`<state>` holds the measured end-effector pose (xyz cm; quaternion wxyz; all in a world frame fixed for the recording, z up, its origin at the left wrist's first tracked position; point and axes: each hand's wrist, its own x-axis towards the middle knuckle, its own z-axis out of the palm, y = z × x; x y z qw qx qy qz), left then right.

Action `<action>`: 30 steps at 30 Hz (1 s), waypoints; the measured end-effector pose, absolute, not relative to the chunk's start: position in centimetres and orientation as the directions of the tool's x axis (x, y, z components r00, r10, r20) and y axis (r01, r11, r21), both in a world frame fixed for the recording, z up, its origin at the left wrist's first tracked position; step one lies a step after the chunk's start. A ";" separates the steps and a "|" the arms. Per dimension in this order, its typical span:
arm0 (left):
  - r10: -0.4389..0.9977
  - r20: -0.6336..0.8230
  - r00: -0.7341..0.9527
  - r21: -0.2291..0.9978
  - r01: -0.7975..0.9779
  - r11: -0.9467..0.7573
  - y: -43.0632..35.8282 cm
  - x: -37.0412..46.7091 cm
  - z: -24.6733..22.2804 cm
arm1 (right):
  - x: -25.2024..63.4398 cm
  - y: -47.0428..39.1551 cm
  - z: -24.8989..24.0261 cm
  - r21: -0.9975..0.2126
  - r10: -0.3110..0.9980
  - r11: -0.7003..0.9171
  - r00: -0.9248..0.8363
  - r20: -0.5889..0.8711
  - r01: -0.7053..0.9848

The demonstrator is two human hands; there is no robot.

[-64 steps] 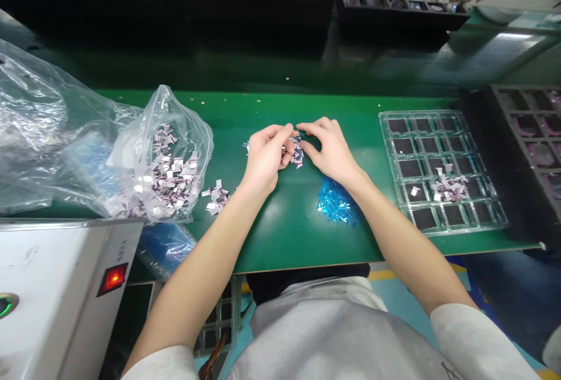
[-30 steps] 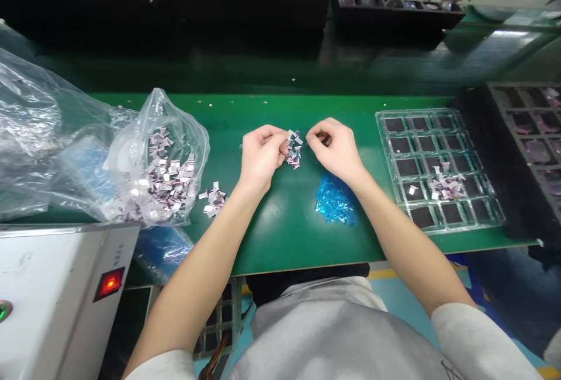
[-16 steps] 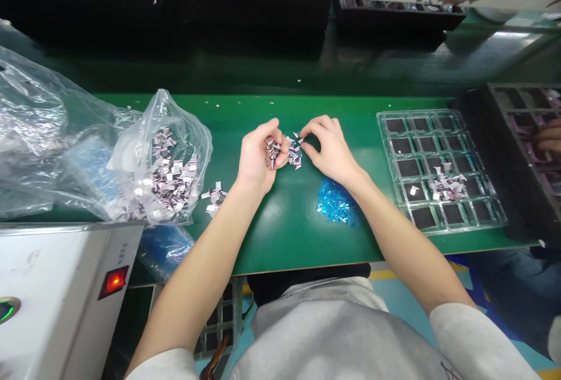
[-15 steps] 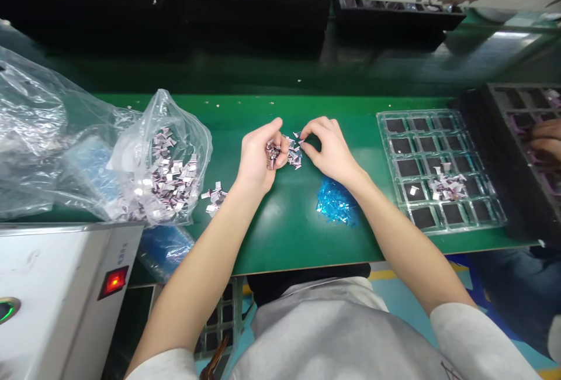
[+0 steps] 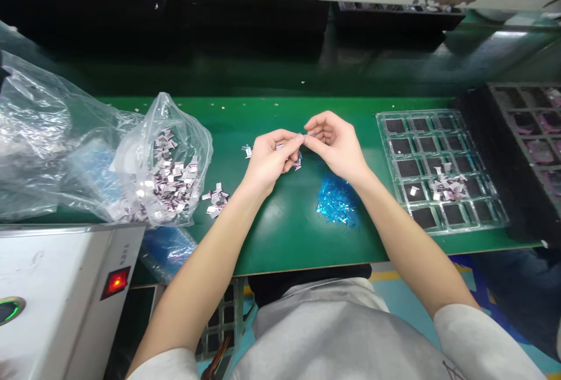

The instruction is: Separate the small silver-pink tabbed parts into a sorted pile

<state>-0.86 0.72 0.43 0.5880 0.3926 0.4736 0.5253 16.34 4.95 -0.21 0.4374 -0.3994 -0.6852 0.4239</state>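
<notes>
Your bench (image 5: 284,245) carries it all, with the white box (image 5: 48,286) at its left end and the bag (image 5: 197,140) of small pieces just behind. Over on your right, the tray (image 5: 460,230) lies flat, a loose heap of pieces on its pockets.

Between them, your hands meet fingertip to fingertip. Your left hand (image 5: 269,161) is curled around some pieces (image 5: 279,147), its thumb pressed to the forefinger. Your right hand (image 5: 339,146) brings its thumb tip up against the left's, other fingers loosely bent; whether it grips anything, I can't tell.

You look to be working on one piece at the fingertips. My judgement: that calls for a light, exact pinch, with the left fingers kept curled so the rest don't spill.

Blue strips (image 5: 336,201) lie heaped below your right wrist. The pieces look flat, pale and silvery with purplish edges; some sit beside and under your left hand, others near the bag.
</notes>
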 end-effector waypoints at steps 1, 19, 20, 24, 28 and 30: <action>0.990 -0.141 -0.014 0.960 -0.246 0.133 0.7 -0.9 0.5 | 16.3 5.0 -0.3 -0.941 0.927 0.299 -0.283 0.246 0.160; 0.959 -0.163 -0.232 0.957 -0.274 0.096 1.3 -0.8 0.4 | 16.7 5.1 -0.4 -0.872 0.918 0.347 -0.316 0.239 0.346; 0.954 -0.209 -0.215 0.939 -0.316 0.134 1.4 -0.9 0.5 | 16.8 5.3 -0.8 -0.843 0.924 0.346 -0.303 0.232 0.412; 0.924 -0.362 -0.123 0.827 -0.500 0.257 1.6 -1.6 0.9 | 16.9 5.8 -2.3 -0.585 0.899 0.432 -0.280 0.336 0.686; 0.920 -0.388 -0.051 0.760 -0.583 0.288 1.6 -2.3 1.5 | 16.1 5.6 -2.6 -0.447 0.863 0.495 -0.361 0.353 0.746; 0.924 -0.379 -0.041 0.765 -0.575 0.288 1.5 -2.4 1.6 | 15.8 5.6 -2.5 -0.425 0.862 0.503 -0.397 0.316 0.753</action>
